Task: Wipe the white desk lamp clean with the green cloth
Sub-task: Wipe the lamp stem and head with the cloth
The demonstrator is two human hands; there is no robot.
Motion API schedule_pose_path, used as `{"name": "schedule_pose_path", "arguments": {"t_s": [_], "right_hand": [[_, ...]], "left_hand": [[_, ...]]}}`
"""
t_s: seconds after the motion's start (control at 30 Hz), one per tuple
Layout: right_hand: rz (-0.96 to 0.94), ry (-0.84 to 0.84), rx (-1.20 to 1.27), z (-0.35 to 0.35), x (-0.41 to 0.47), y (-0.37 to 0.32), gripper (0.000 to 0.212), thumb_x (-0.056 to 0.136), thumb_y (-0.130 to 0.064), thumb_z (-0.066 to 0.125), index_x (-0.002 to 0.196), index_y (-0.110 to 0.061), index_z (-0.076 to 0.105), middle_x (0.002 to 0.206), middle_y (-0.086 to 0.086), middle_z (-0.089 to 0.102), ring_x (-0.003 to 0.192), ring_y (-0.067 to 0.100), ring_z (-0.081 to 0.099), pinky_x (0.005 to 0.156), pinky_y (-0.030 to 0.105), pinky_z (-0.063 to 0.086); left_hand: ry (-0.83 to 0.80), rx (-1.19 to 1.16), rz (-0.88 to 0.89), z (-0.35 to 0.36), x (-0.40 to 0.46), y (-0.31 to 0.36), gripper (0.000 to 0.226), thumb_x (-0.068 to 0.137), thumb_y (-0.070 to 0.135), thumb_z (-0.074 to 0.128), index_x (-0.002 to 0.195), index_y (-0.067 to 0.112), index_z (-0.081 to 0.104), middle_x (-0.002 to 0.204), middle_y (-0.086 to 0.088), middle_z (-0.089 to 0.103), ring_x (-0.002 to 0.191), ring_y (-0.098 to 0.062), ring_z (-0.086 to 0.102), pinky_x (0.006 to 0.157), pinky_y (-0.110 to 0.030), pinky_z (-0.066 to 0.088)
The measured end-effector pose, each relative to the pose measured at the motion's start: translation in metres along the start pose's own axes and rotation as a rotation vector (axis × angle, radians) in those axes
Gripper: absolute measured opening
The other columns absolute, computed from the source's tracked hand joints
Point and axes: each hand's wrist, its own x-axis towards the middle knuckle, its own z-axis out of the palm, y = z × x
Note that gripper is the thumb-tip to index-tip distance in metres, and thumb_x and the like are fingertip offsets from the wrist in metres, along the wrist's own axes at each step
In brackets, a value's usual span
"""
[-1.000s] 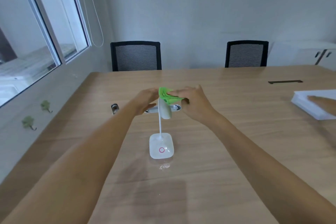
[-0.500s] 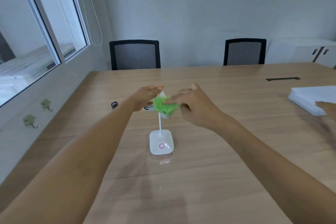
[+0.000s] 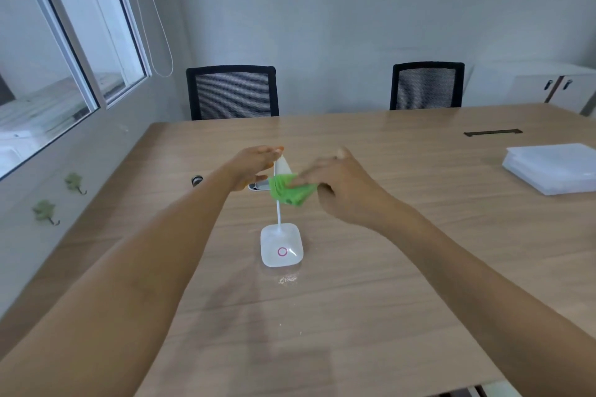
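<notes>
The white desk lamp stands mid-table on a square base (image 3: 281, 245) with a red ring; a thin stem rises to its white head (image 3: 283, 166). My left hand (image 3: 254, 166) holds the lamp head from the left, fingers around its top. My right hand (image 3: 342, 185) grips the folded green cloth (image 3: 289, 189) and presses it against the lamp just below the head, where stem and head meet. The cloth hides that part of the lamp.
A wooden table (image 3: 371, 300) carries a stack of white sheets (image 3: 553, 171) at the right edge, a small dark object (image 3: 196, 180) at the left and a silvery item (image 3: 259, 185) behind the lamp. Two black chairs (image 3: 233, 92) stand at the far side.
The cloth in my right hand has slid from the top of the lamp head down to below it. My left hand has risen to the head's top. The other person's hand at right is gone.
</notes>
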Motion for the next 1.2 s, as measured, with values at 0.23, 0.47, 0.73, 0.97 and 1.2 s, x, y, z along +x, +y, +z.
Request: {"name": "schedule_pose_path", "arguments": {"t_s": [0.23,0.47,0.73,0.97,1.2], "right_hand": [[0.128,-0.038,-0.126,0.030,0.025,0.014,0.068,0.064,-0.022,0.016,0.110,-0.029,0.066,0.111,0.003,0.070,0.099,0.033,0.057,0.080,0.037,0.031],[-0.188,0.143,-0.151,0.028,-0.035,-0.011,0.055,0.070,-0.004,0.029,0.103,-0.024,0.069,0.109,-0.003,0.071,0.080,0.032,0.058,0.077,0.033,0.040],[-0.008,0.157,-0.105,0.050,-0.036,0.006,0.057,0.071,-0.009,0.026,0.108,-0.021,0.068,0.110,0.000,0.071,0.083,0.031,0.055,0.077,0.031,0.038],[-0.077,0.340,-0.116,0.043,-0.053,-0.002,0.052,0.076,-0.001,0.035,0.113,-0.023,0.064,0.116,-0.003,0.068,0.085,0.029,0.051,0.081,0.034,0.043],[-0.076,0.281,-0.201,0.064,-0.036,0.001,0.048,0.075,-0.001,0.043,0.109,-0.028,0.064,0.112,-0.005,0.070,0.084,0.025,0.046,0.072,0.036,0.040]], "left_hand": [[0.023,-0.031,0.020,0.004,-0.003,0.002,0.032,0.094,0.026,0.052,0.126,0.022,0.057,0.120,0.001,0.057,0.114,-0.016,0.052,0.093,-0.033,0.047],[0.010,-0.020,0.014,0.001,0.002,-0.003,0.033,0.094,0.033,0.051,0.126,0.028,0.056,0.138,0.003,0.051,0.130,-0.019,0.044,0.106,-0.039,0.038],[0.014,0.007,0.004,0.002,0.001,-0.001,0.034,0.094,0.033,0.051,0.127,0.029,0.056,0.138,0.005,0.050,0.130,-0.019,0.044,0.110,-0.041,0.037],[0.023,0.012,0.009,0.001,0.000,0.001,0.034,0.095,0.033,0.049,0.128,0.027,0.056,0.139,0.003,0.050,0.126,-0.019,0.046,0.108,-0.041,0.038],[0.015,0.049,0.024,0.004,0.000,0.002,0.038,0.095,0.033,0.048,0.132,0.025,0.053,0.134,0.004,0.049,0.121,-0.015,0.043,0.104,-0.038,0.037]]}}
